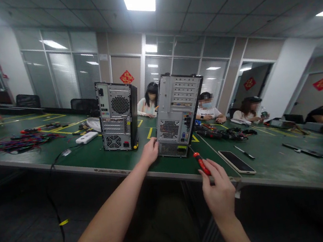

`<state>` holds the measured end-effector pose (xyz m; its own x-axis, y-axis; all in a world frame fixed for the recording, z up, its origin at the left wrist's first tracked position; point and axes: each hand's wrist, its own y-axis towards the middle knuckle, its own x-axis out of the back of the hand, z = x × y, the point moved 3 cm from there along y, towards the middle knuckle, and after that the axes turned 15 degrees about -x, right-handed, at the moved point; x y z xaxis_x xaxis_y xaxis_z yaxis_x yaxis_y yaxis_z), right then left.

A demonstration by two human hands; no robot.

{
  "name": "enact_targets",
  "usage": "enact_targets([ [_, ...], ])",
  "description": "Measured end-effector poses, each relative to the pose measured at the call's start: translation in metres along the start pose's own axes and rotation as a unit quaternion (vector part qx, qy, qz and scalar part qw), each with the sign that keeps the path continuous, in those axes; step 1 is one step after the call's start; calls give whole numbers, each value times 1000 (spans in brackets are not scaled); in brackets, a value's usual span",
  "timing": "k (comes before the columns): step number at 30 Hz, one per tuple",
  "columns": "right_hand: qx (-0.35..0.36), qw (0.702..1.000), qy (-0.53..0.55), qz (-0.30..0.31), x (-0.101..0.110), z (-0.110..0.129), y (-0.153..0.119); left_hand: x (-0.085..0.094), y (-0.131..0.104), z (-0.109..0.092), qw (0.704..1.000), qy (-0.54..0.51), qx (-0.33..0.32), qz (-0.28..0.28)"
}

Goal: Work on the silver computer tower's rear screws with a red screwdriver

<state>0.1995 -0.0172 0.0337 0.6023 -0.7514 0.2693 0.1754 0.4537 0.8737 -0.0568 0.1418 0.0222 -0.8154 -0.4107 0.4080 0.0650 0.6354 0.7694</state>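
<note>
A tall computer tower [168, 111] stands on the green table with its rear panel toward me, leaning slightly in the view. My left hand [150, 151] grips its lower left edge, the fingertips partly hidden by the case. In my right hand [218, 183] is a red-handled screwdriver [202, 163], held between thumb and fingers. Its thin shaft points up and left to the tower's lower right corner; whether the tip touches a screw is too small to tell. A second computer tower [116, 118] stands to the left, also rear side out.
Left on the table [70, 152] lie a tangle of cables [22, 142] and a white power strip [86, 138]. A phone [236, 162], a pen [244, 152] and black cables [225, 131] lie to the right. Several people sit across the table. The table's front edge runs below my hands.
</note>
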Motion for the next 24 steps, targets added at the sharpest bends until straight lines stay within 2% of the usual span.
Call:
enact_targets([
  [4, -34, 999, 11, -36, 1, -2, 1, 0, 0, 1, 1000, 0, 1, 1],
  [8, -28, 999, 18, -39, 0, -2, 3, 0, -1, 1, 1000, 5, 2, 0],
  [15, 32, 999, 15, 31, -7, 1, 2, 0, 0, 1, 1000, 8, -11, -5],
  [20, -11, 999, 23, -25, -2, 1, 3, 0, 0, 3, 1000, 19, -8, -7],
  [24, -18, 999, 19, -40, 0, 1, 4, 0, 0, 3, 1000, 12, -7, -8],
])
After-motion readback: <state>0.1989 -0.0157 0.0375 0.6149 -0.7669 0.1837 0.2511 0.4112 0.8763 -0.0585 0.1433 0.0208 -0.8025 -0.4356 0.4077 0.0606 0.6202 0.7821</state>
